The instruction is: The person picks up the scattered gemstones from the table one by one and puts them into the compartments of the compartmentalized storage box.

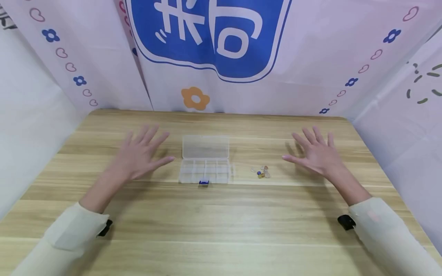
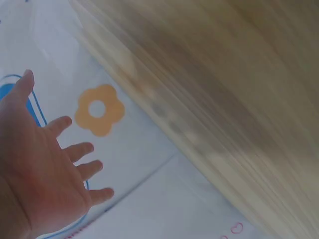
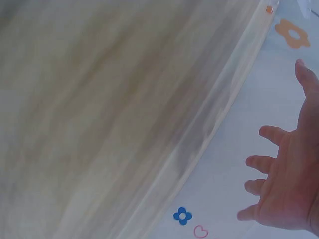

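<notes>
My left hand (image 1: 139,155) is held over the table, left of a clear plastic compartment box (image 1: 205,171), fingers spread and holding nothing. The box's lid (image 1: 205,147) is folded back away from me, and a blue clasp (image 1: 204,182) sits on its front edge. To the right of the box lies a small cluster of beads (image 1: 265,172), blue, yellowish, orange and clear. Beyond them, my right hand (image 1: 317,153) hovers with fingers spread, also holding nothing. Both wrist views show the palms, left hand (image 2: 47,164) and right hand (image 3: 294,169), with fingers apart.
A wooden table (image 1: 214,226) spans the view under both arms. Behind it hangs a white cloth (image 1: 283,96) with a blue emblem and an orange flower print (image 1: 195,98). White cloth also hangs at both sides. Black straps show at the cuffs of the pale sleeves.
</notes>
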Action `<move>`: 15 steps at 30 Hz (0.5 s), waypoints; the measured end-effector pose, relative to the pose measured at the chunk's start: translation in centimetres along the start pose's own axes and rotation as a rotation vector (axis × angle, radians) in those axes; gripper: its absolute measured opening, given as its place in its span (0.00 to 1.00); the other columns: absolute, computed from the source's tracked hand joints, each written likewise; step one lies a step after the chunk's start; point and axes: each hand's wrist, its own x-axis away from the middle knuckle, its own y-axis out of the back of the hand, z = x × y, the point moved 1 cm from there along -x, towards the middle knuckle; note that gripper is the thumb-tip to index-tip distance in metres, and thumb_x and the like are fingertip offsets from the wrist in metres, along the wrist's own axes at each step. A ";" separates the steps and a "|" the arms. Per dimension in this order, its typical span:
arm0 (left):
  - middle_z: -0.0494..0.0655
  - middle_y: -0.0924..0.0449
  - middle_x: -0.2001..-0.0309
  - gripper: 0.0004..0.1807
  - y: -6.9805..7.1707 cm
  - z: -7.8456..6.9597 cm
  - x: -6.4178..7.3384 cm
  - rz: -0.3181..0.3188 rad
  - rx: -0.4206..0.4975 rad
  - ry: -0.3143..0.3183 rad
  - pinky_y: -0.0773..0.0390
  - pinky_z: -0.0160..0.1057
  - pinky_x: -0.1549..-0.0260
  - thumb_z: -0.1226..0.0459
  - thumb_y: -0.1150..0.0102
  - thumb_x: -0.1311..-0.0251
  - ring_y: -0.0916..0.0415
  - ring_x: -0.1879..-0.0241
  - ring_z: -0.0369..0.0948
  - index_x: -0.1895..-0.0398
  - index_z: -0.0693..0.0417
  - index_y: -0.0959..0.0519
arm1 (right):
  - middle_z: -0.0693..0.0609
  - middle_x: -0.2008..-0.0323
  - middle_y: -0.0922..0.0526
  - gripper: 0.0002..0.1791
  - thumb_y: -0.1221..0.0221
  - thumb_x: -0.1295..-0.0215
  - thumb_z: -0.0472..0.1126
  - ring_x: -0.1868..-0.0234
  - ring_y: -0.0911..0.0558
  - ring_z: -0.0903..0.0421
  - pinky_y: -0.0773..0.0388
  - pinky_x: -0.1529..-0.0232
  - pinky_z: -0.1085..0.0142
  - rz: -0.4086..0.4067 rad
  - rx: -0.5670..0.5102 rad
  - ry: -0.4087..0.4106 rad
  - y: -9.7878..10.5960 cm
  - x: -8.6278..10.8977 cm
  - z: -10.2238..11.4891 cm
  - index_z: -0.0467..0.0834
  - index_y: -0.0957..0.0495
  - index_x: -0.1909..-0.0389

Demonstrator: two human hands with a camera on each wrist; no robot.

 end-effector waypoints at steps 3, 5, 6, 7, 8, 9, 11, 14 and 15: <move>0.64 0.51 0.20 0.46 -0.2 -1.1 0.0 0.024 0.041 -0.031 0.54 0.71 0.28 0.33 0.51 0.29 0.54 0.21 0.65 0.18 0.51 0.42 | 0.34 0.19 0.51 0.53 0.49 0.32 0.76 0.19 0.59 0.31 0.66 0.27 0.28 0.001 -0.001 0.031 -0.3 0.1 0.7 0.46 0.44 0.18; 0.65 0.45 0.21 0.45 -0.4 -1.8 0.1 0.027 0.076 -0.058 0.49 0.71 0.29 0.34 0.49 0.30 0.48 0.23 0.65 0.19 0.51 0.40 | 0.35 0.20 0.49 0.51 0.49 0.32 0.75 0.20 0.56 0.31 0.62 0.27 0.29 0.000 -0.001 0.059 -0.5 0.1 1.3 0.45 0.42 0.19; 0.65 0.42 0.23 0.45 -0.5 -2.0 0.1 0.024 0.098 -0.077 0.46 0.70 0.30 0.35 0.47 0.30 0.43 0.25 0.65 0.20 0.51 0.38 | 0.35 0.20 0.47 0.50 0.49 0.31 0.74 0.20 0.54 0.30 0.60 0.27 0.29 -0.001 -0.002 0.075 -0.6 0.1 1.6 0.45 0.41 0.19; 0.66 0.38 0.25 0.44 -0.5 -2.3 0.1 0.019 0.120 -0.099 0.42 0.70 0.31 0.36 0.46 0.30 0.39 0.27 0.65 0.21 0.52 0.36 | 0.35 0.20 0.46 0.49 0.48 0.31 0.74 0.20 0.52 0.31 0.57 0.27 0.29 -0.005 -0.004 0.092 -0.7 0.1 1.8 0.45 0.40 0.20; 0.66 0.35 0.27 0.43 -0.6 -2.4 0.1 0.013 0.142 -0.120 0.39 0.69 0.32 0.37 0.44 0.31 0.36 0.29 0.65 0.22 0.53 0.35 | 0.35 0.21 0.44 0.48 0.48 0.31 0.73 0.21 0.50 0.30 0.55 0.27 0.29 -0.010 -0.010 0.108 -0.7 0.1 2.1 0.45 0.38 0.21; 0.66 0.33 0.28 0.43 -0.7 -2.6 0.1 0.008 0.164 -0.135 0.37 0.69 0.33 0.38 0.42 0.31 0.34 0.30 0.65 0.23 0.54 0.33 | 0.35 0.22 0.42 0.47 0.47 0.31 0.72 0.21 0.47 0.30 0.53 0.27 0.30 -0.016 -0.016 0.128 -0.8 0.1 2.3 0.44 0.37 0.22; 0.66 0.29 0.31 0.42 -0.9 -2.8 0.0 0.003 0.207 -0.160 0.34 0.67 0.34 0.39 0.39 0.33 0.31 0.33 0.64 0.24 0.55 0.31 | 0.35 0.24 0.38 0.45 0.45 0.31 0.70 0.23 0.42 0.31 0.48 0.27 0.32 -0.031 -0.029 0.167 -0.9 0.0 2.7 0.43 0.33 0.24; 0.65 0.27 0.32 0.42 -1.1 -3.0 -0.2 0.021 0.260 -0.159 0.32 0.68 0.36 0.41 0.36 0.35 0.29 0.34 0.64 0.26 0.56 0.29 | 0.33 0.28 0.31 0.40 0.40 0.31 0.64 0.28 0.34 0.31 0.40 0.29 0.34 -0.048 -0.074 0.235 -1.1 -0.2 3.3 0.39 0.27 0.29; 0.65 0.27 0.32 0.42 -1.2 -3.1 -0.2 0.031 0.278 -0.153 0.32 0.68 0.37 0.41 0.35 0.35 0.30 0.34 0.64 0.26 0.56 0.29 | 0.33 0.30 0.28 0.38 0.38 0.31 0.61 0.29 0.31 0.31 0.38 0.30 0.35 -0.047 -0.093 0.257 -1.2 -0.3 3.5 0.38 0.25 0.31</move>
